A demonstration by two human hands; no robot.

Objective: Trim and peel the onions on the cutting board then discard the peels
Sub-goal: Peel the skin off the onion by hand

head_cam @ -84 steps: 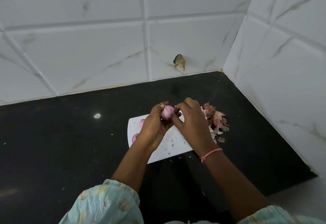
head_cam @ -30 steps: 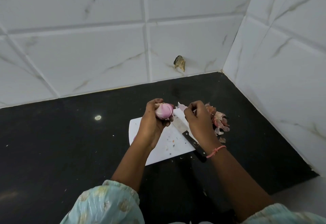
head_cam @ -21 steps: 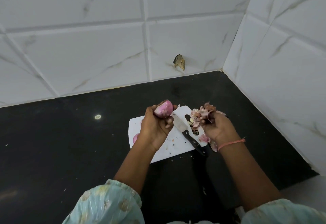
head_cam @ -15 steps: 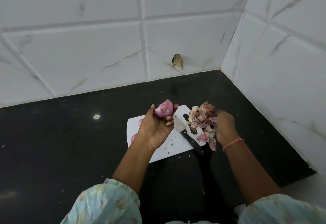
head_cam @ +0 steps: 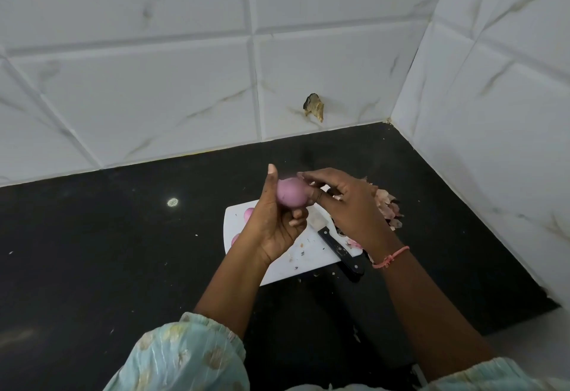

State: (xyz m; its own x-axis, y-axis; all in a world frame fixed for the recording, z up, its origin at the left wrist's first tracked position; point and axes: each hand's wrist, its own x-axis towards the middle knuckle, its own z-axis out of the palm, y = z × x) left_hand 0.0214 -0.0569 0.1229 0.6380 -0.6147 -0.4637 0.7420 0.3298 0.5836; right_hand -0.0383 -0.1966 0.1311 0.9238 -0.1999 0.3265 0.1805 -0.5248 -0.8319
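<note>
My left hand (head_cam: 271, 224) held the onion (head_cam: 291, 192) up over the cutting board (head_cam: 305, 255). My right hand (head_cam: 348, 205), just right of it, pinched its top.

I look down into a corner where two walls meet. The back wall (head_cam: 154, 88) is faced with large white tiles veined in faint grey and tan, split by pale grout lines; the right-hand wall (head_cam: 499, 113) carries the same tiles. A chipped brownish hole (head_cam: 314, 109) breaks the back wall near its foot. Below runs a glossy black tabletop (head_cam: 92, 252), flecked with pale specks, with one small bright glint (head_cam: 172, 202) of reflected light. The light is soft and even.
</note>
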